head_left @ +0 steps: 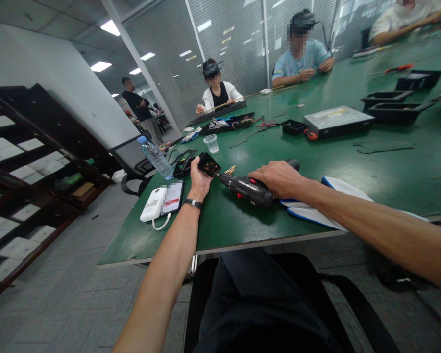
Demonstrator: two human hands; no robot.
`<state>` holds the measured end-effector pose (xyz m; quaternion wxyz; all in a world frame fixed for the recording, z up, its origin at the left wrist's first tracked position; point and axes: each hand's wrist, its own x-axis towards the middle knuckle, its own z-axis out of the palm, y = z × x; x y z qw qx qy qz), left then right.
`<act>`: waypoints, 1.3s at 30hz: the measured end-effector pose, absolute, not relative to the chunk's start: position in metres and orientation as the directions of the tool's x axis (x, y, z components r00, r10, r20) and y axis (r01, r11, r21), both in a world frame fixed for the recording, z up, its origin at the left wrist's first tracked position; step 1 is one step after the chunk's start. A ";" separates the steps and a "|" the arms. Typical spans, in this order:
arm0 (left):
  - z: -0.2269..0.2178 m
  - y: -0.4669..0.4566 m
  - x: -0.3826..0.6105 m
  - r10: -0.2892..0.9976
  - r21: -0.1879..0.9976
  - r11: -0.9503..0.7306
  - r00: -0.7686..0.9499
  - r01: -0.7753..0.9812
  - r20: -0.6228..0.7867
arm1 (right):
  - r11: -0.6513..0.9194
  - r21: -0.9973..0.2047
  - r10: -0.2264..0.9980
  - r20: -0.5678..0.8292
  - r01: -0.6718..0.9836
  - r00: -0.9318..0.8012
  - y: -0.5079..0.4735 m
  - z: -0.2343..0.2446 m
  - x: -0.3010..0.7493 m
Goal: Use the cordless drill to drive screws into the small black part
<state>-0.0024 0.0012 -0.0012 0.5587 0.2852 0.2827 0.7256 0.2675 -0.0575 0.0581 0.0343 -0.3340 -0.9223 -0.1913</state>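
Drill (248,190) and dark part (208,164) meet nose to face over the green desk (220,228). The right hand (277,177) is wrapped round the drill's handle from above, so the tool is turned on its side with its nose to the left; that grip probably helps keep it level. The left hand (201,178) clasps the part right by the drill's nose, likely to brace it against push and twist. Whether the tip actually touches is too small to tell. Brass-coloured pieces (231,169) lie just beyond the nose, within easy reach. To the left, a white power bank (151,205) sits against a phone (173,196), a cable (162,227) looping between them, perhaps for charging. A water bottle (156,158) and a clear cup (211,144) stand farther back, presumably away from the tool.
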 end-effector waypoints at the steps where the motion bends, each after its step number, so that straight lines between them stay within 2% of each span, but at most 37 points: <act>1: -0.001 0.001 -0.002 0.972 0.730 -0.218 -0.215 -0.648 0.100 | 0.703 0.329 0.604 0.192 0.630 -0.774 -0.058 0.058 0.268; 39: 0.000 0.000 -0.002 0.975 0.723 -0.199 -0.206 -0.662 0.080 | 0.701 0.322 0.610 0.192 0.636 -0.769 -0.058 0.058 0.268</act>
